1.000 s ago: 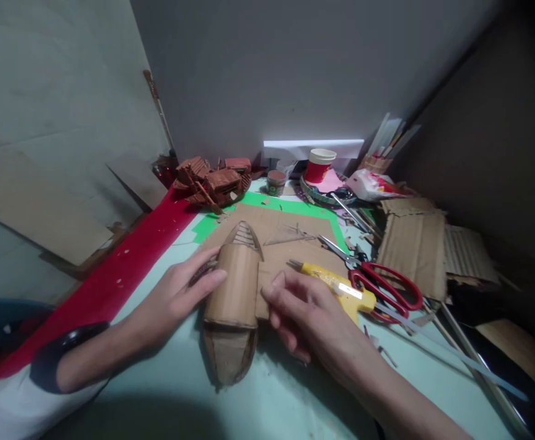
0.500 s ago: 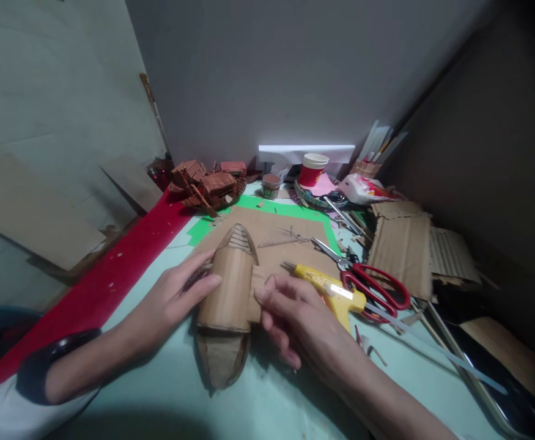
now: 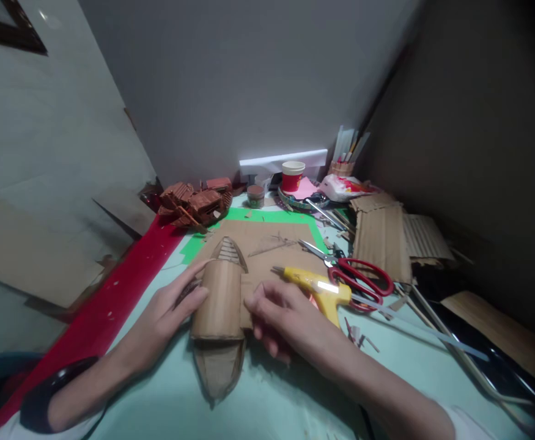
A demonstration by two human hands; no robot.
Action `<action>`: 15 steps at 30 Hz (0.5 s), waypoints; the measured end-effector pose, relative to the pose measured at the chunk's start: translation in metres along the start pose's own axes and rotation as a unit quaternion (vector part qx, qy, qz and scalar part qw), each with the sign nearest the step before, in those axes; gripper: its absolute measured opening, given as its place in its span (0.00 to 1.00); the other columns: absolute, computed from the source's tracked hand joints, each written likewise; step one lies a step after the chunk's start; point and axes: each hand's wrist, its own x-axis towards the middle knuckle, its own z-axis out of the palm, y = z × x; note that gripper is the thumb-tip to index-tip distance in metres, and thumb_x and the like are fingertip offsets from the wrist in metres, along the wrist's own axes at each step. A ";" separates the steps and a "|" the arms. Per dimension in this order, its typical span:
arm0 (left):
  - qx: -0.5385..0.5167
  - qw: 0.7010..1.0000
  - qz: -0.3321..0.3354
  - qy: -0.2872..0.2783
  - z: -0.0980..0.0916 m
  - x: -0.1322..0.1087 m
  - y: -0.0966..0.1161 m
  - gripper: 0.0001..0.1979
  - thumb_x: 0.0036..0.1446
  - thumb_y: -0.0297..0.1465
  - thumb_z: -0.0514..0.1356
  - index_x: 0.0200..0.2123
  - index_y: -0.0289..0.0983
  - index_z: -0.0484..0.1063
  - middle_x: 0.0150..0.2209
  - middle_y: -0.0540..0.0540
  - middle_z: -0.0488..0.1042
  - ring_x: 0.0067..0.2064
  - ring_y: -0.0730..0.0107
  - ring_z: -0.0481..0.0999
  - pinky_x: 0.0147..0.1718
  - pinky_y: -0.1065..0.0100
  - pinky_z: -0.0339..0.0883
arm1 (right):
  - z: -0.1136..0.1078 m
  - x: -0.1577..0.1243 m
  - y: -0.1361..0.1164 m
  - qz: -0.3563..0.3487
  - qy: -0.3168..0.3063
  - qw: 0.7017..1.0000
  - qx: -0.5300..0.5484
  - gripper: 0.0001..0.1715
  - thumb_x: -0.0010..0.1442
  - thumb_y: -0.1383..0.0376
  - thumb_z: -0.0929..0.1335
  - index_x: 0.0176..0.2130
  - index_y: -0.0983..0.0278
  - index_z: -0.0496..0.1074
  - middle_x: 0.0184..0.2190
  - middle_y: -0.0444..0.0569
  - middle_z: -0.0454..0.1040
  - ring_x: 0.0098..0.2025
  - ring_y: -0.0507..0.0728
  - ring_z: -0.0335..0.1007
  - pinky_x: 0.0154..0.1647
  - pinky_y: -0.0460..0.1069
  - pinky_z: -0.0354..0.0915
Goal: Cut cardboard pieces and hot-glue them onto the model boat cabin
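A cardboard model boat (image 3: 219, 302) with a rounded roof lies lengthwise in front of me, its slatted end pointing away. My left hand (image 3: 170, 311) grips the boat's left side, thumb on the roof and fingers down along the hull. At the right side, my right hand (image 3: 276, 311) pinches a small flat cardboard piece (image 3: 246, 299) against the boat's edge. Part of that piece is hidden by the fingers. Just beyond the right hand lies a yellow glue gun (image 3: 317, 287) with a long clear glue stick in its back.
Red-handled scissors (image 3: 363, 278) lie right of the glue gun. Corrugated cardboard pieces (image 3: 380, 238) are piled farther right. At the back stand brown model boats (image 3: 198, 205), a small jar (image 3: 255, 196) and a red paper cup (image 3: 292, 178). A cardboard sheet (image 3: 267, 232) lies on green paper.
The view has tilted and shifted a little, so everything sits slightly left and lower. Both hands keep their hold on the boat and the cardboard piece.
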 end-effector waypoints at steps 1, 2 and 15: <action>0.005 1.000 0.004 -0.008 -0.001 0.000 -0.001 0.36 0.61 0.52 0.56 0.66 0.39 0.62 0.67 0.45 0.65 0.68 0.48 0.59 0.65 0.59 0.54 | -0.001 -0.001 -0.001 0.001 0.000 1.000 -0.010 0.18 0.68 0.59 0.63 0.27 0.64 0.62 0.20 0.40 0.68 0.15 0.44 0.59 0.12 0.37 0.55; 0.012 1.000 0.009 -0.017 -0.003 0.001 -0.002 0.35 0.61 0.52 0.56 0.66 0.40 0.62 0.68 0.45 0.65 0.69 0.48 0.58 0.65 0.59 0.53 | -0.001 -0.002 -0.002 0.002 0.000 1.000 -0.019 0.18 0.68 0.60 0.63 0.27 0.64 0.63 0.20 0.40 0.69 0.15 0.44 0.59 0.12 0.37 0.55; 0.032 0.992 0.020 -0.124 -0.033 -0.002 -0.007 0.49 0.50 0.57 0.63 0.70 0.51 0.49 0.47 0.47 0.71 0.47 0.57 0.72 0.47 0.65 0.67 | -0.002 -0.012 -0.003 0.023 -0.038 0.998 -0.051 0.20 0.69 0.59 0.61 0.27 0.65 0.65 0.20 0.42 0.69 0.14 0.45 0.59 0.12 0.38 0.55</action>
